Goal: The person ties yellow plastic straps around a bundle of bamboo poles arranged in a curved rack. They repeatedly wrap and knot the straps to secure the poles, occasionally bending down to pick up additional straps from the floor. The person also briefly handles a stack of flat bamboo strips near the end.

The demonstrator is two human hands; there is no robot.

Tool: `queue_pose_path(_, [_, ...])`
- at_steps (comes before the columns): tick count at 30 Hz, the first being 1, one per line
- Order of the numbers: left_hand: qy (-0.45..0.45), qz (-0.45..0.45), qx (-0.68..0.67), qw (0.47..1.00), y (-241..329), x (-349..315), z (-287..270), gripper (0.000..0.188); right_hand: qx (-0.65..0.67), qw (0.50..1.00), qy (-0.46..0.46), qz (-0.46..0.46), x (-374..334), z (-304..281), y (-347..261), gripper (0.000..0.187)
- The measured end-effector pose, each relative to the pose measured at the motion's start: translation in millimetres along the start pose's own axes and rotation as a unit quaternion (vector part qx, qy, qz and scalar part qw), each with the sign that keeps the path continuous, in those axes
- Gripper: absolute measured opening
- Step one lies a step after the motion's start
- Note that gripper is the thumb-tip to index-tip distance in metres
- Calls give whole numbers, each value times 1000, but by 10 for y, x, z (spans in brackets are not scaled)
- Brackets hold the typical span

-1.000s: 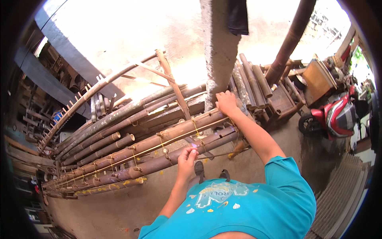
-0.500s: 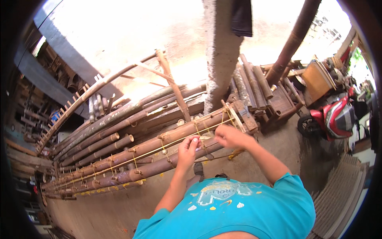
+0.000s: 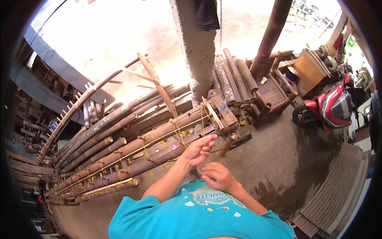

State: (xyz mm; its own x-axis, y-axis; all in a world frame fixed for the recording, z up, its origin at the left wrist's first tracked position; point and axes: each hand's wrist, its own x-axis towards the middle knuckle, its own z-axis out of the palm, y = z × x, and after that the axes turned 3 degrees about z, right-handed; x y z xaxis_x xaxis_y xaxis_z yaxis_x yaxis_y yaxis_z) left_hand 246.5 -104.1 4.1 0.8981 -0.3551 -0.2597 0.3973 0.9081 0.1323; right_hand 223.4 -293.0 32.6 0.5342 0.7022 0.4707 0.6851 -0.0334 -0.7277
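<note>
My left hand [image 3: 198, 151] is closed on a thin yellow cord [image 3: 203, 128] beside the near bamboo pole [image 3: 159, 157]. Above its fingers the cord runs up to a pale stick [image 3: 212, 114] at the frame's right end. Below and to the right, close to my shirt, my right hand [image 3: 219, 176] pinches a lower stretch of the same cord. More yellow cord is strung along the far bamboo pole [image 3: 167, 128] and looped at intervals between both poles. Short pegs stick out of the poles.
A wooden block [image 3: 226, 113] caps the frame's right end, next to a concrete post [image 3: 195, 59]. Several bamboo lengths [image 3: 238, 75] lean by a bamboo chair [image 3: 271, 93]. A red motorcycle [image 3: 330, 105] stands at right, above stacked corrugated sheets [image 3: 330, 193].
My right hand has moved down from near the frame's end toward my shirt. My left hand has come lower, the cord now stretched between them. The view has shifted to the right.
</note>
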Motion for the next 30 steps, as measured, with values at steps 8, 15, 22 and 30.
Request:
queue_pose_path(8, [-67, 55, 286, 954, -255, -289, 245, 39, 451, 866, 12, 214, -45, 2, 446, 77])
queue_pose_path(15, [-62, 33, 354, 933, -111, -539, 371, 43, 299, 806, -389, 331, 131, -282, 480, 23])
queue_pose_path(22, [62, -117, 868, 478, -180, -610, -65, 60, 144, 877, -443, 117, 482, -1033, 355, 25])
queue_pose_path(30, [-123, -178, 353, 910, 97, -549, 210, 56, 321, 810, -291, 395, 106, -485, 1000, 20])
